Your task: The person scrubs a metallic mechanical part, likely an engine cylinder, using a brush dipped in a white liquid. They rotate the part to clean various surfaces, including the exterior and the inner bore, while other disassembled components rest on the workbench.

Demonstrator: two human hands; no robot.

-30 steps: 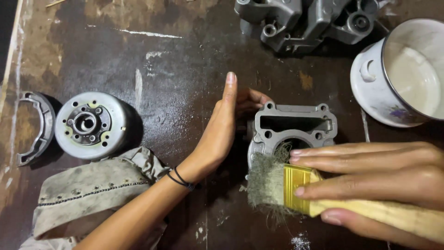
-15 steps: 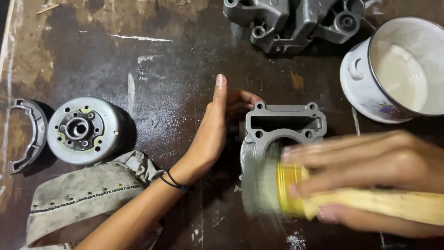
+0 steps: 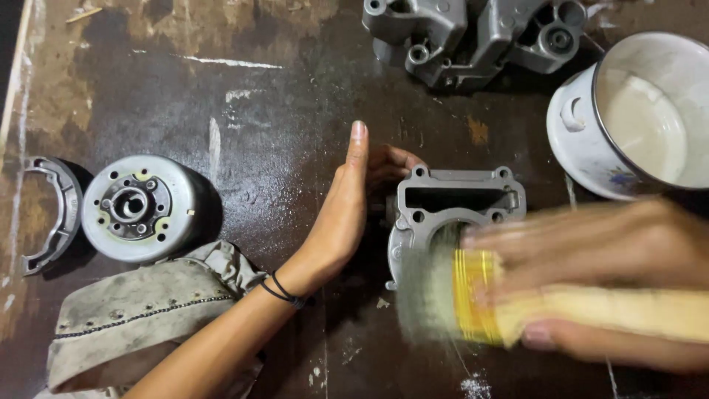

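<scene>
Both hands work at the grey metal engine block [image 3: 458, 203] lying flat near the middle of the dark, stained table [image 3: 244, 111]; the left hand [image 3: 343, 210] stands on its edge with fingers straight and together, open, its palm pressed against the block's left side and its thumb curled round the far left corner; a thin black band [image 3: 284, 290] circles its wrist; the right hand [image 3: 591, 258], blurred, is closed round the pale wooden handle of a paintbrush [image 3: 517, 307], fingers over the top and thumb below; the brush lies level, its yellow metal band just left of the fingers and its grey bristles spread on the near edge of the block, over the round bore; outward from the hands, a white enamel pot [image 3: 583, 140] with a pale liquid in it stands at the far right, just beyond the right hand; a larger grey metal casting [image 3: 473, 37] sits at the far edge, apart from the block; on the left rests a round metal drum [image 3: 140, 207], and a curved metal half-ring [image 3: 52, 214] lies just left of it; a dirty grey cloth [image 3: 133, 318] lies crumpled at the near left, beside the left forearm.
</scene>
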